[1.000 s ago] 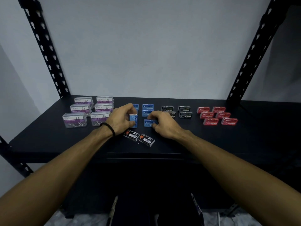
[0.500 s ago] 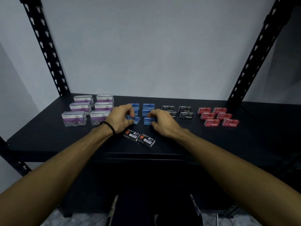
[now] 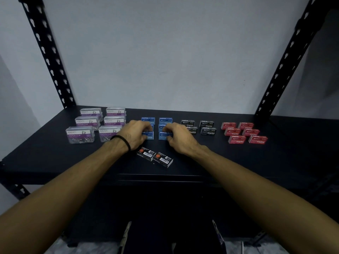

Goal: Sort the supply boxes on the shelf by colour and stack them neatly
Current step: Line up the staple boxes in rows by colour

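Pale wall (image 3: pixel 165 52); black slotted uprights (image 3: pixel 47 57); floor probably tiled.

On the shelf (image 3: pixel 55 158), four groups of boxes stand in a row from left to right. Farthest left are the paper clip boxes (image 3: pixel 80 134), in two columns running front to back. Right of them, near the middle, come two columns of staple boxes (image 3: pixel 165 120), with the left hand (image 3: pixel 135 133) over the left column and the right hand (image 3: pixel 178 137) over the right one. Further right is a second group of staple boxes (image 3: pixel 207 127), and well apart at the far right a third group (image 3: pixel 244 132), again in two columns. In front of the hands, nearer the shelf's front edge, two barcode-up staple boxes (image 3: pixel 155 157) lie side by side, touching.
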`<control>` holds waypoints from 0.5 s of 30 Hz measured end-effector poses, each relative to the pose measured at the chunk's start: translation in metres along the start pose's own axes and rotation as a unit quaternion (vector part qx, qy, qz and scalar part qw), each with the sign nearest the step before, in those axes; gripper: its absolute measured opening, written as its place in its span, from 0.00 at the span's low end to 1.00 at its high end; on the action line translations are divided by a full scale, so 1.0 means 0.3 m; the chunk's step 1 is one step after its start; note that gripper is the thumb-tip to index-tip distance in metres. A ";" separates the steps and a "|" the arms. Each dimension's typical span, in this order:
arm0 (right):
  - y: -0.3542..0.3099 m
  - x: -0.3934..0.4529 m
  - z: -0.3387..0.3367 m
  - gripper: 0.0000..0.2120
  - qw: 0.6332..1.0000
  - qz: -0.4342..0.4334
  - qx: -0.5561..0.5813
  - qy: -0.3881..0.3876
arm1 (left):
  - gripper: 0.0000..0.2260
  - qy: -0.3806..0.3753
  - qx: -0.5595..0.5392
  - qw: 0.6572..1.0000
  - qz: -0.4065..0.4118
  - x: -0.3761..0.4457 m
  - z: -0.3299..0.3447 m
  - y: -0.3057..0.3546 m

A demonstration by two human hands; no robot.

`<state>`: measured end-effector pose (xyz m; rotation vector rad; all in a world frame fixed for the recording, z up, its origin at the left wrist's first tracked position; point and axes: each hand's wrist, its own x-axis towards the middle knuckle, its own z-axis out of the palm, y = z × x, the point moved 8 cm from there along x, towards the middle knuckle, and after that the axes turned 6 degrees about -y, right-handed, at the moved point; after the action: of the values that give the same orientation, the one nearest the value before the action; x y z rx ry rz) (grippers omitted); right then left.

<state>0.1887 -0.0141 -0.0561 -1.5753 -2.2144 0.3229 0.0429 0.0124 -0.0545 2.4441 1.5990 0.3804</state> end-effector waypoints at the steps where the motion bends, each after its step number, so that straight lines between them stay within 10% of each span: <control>1: 0.001 0.001 0.000 0.12 1.000 -0.001 0.000 0.001 | 0.14 0.002 0.002 1.000 0.000 0.001 -0.001 0.002; 15: -0.017 -0.007 -0.010 0.17 1.000 0.004 -0.003 -0.012 | 0.16 0.022 0.000 1.000 0.021 0.003 0.002 -0.005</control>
<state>0.1864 -0.0181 -0.0518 -1.5906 -2.2301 0.3391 0.0421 0.0138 -0.0554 2.4888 1.5665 0.4443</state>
